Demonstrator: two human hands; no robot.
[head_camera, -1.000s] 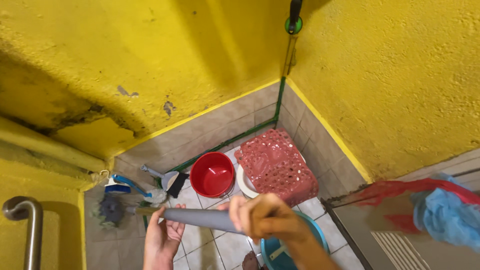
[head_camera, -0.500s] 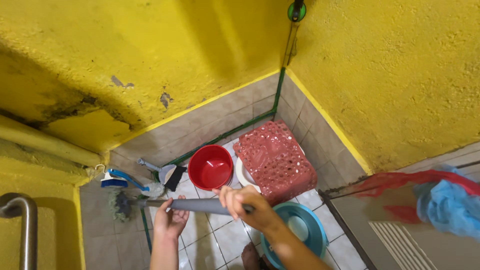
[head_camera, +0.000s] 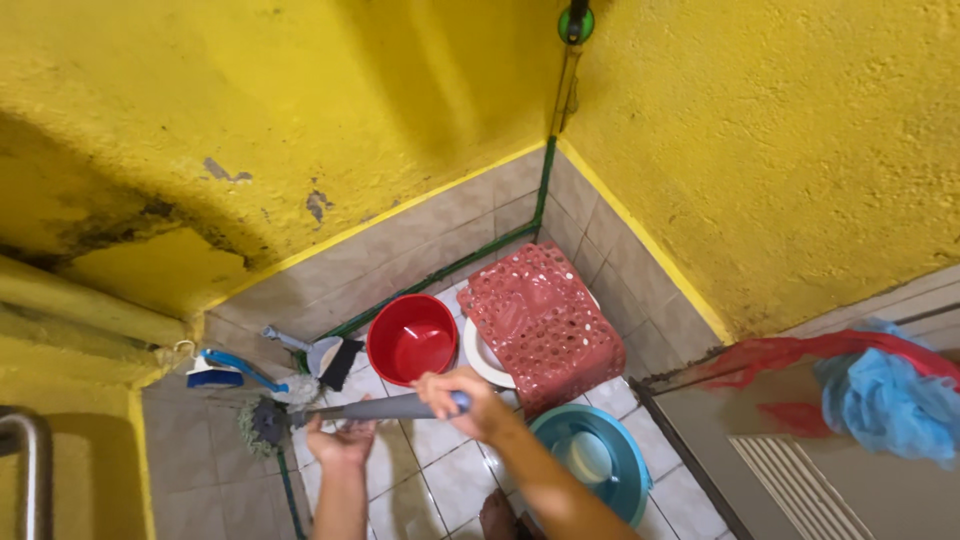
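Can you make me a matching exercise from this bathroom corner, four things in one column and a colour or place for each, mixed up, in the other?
Things:
1. bucket
2. perforated basket
3. basin
4. brush handle

Descriptions:
A. teal, on the floor tiles by the person's right arm
B. grey, gripped by the right hand with the left hand under it
C. red and round, open side up near the tiled wall
D. red with many holes, turned upside down in the corner

Pairs: 1-C, 2-D, 3-A, 4-B
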